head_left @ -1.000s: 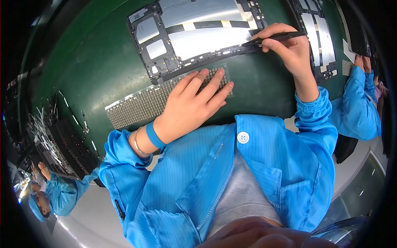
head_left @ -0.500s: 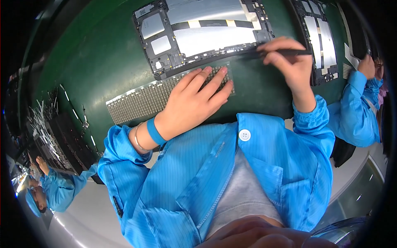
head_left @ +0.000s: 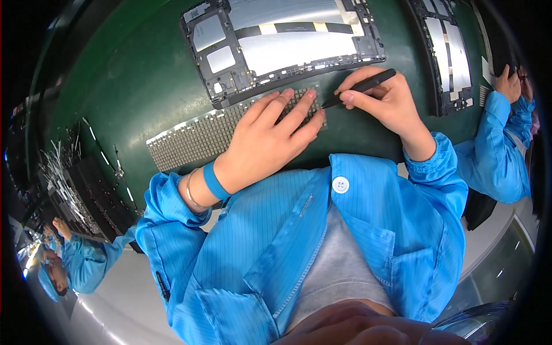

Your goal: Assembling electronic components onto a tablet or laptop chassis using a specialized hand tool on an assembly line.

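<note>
1. Sheet of small grey-brown squares [head_left: 187, 146], centre-L of frame: rows look mostly full, so most squares seem left to use; R end shows bare film, prob. a few gone. Count: can't tell.
2. Open tablet-type chassis [head_left: 293, 49], upper centre: pale bits dot its lower strip; unclear which, if any, are from the sheet, so amt. done is uncertain.
3. L hand [head_left: 264, 141]: flat on sheet, fingers slightly apart, gripping nothing.
4. R hand [head_left: 382, 103]: fingertips pinched on black tweezer-like tool [head_left: 374, 80], tip at sheet's R end nr L little finger. Too small to tell if tip carries a square.
5. Edges: chassis top runs off upper frame; its lower edge is v. close to sheet, can't tell if touching. Second chassis [head_left: 447, 54], upper R, bounds that side.
6. Room: green worktop [head_left: 129, 75] shows widest upper L, also btwn both chassis. Blue jacket [head_left: 259, 230] limits moves twd bottom of frame.
</note>
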Demonstrator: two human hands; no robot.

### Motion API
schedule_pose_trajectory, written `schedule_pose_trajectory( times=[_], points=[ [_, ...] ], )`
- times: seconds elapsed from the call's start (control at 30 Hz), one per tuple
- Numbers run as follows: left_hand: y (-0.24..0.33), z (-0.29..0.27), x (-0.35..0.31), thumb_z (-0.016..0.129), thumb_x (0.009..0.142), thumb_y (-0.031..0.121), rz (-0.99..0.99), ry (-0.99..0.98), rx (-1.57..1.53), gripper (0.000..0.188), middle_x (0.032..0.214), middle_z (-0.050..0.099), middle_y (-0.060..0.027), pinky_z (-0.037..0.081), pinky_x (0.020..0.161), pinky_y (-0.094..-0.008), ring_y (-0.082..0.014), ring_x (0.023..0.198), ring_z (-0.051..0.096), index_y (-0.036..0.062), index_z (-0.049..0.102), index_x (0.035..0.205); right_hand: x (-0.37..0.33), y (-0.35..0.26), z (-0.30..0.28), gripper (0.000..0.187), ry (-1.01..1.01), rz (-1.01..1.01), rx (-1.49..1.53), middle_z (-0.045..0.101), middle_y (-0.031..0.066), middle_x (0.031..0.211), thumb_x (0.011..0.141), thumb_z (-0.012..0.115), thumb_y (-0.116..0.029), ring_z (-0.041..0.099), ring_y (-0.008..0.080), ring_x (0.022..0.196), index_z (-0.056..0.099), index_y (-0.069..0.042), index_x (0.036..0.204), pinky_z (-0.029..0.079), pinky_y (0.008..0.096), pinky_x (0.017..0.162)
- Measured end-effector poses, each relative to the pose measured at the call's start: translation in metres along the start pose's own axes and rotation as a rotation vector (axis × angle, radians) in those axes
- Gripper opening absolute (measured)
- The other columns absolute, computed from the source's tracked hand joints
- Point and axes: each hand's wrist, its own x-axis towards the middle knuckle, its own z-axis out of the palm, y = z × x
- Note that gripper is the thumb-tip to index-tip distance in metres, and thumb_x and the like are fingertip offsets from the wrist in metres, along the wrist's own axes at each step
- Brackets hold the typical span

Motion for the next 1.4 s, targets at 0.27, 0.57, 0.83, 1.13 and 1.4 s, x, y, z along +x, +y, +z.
schedule_pose_trajectory(
  times=[0.27,0.57,0.83,1.13,1.4],
  points=[
    [0.001,0.002,0.001,0.073,0.076,0.027,0.041,-0.005,0.104,0.04,0.129,0.059,-0.0018,0.049,0.09,-0.0343,-0.0241,0.108,0.057,0.022,0.064,0.115,0.003,-0.004,-0.004,0.01,-0.037,0.01,-0.034,0.067,0.0064,0.088,0.083,0.071,-0.004,0.065,0.0133,0.078,0.069,0.002,0.091,0.054,0.0244,0.07],
    [0.001,0.001,-0.003,0.068,0.08,0.027,0.039,0.011,0.13,0.037,0.128,0.058,-0.0025,0.048,0.092,-0.034,-0.0241,0.107,0.057,0.0256,0.064,0.116,0.001,-0.002,-0.006,0.011,-0.022,-0.073,-0.011,0.067,0.0092,0.091,0.081,0.071,0.0,0.063,0.0136,0.078,0.069,0.004,0.091,0.052,0.0238,0.068],
    [-0.003,0.001,-0.008,0.065,0.081,0.024,0.055,0.041,0.076,0.033,0.125,0.059,-0.01,0.048,0.097,-0.0389,-0.0277,0.113,0.057,0.0178,0.064,0.114,0.042,-0.024,0.019,0.011,0.097,-0.251,-0.018,0.069,0.0072,0.092,0.086,0.069,-0.003,0.065,0.0119,0.081,0.068,0.002,0.096,0.053,0.023,0.07],
    [-0.002,0.005,-0.009,0.059,0.076,0.019,0.039,0.119,0.024,0.033,0.12,0.06,-0.0121,0.05,0.095,-0.0368,-0.0279,0.111,0.059,0.0142,0.064,0.109,0.042,-0.02,0.029,0.011,0.101,-0.221,-0.074,0.069,0.0073,0.09,0.087,0.067,-0.001,0.067,0.013,0.083,0.067,0.002,0.098,0.054,0.0237,0.072],
    [-0.003,0.007,-0.01,0.059,0.075,0.02,0.04,0.13,0.026,0.033,0.12,0.06,-0.0114,0.05,0.096,-0.0366,-0.027,0.11,0.058,0.0138,0.064,0.108,0.043,-0.023,0.03,0.011,0.076,-0.246,-0.085,0.067,0.0071,0.09,0.087,0.067,-0.001,0.067,0.013,0.082,0.067,0.003,0.097,0.054,0.0232,0.072]
  ],
)
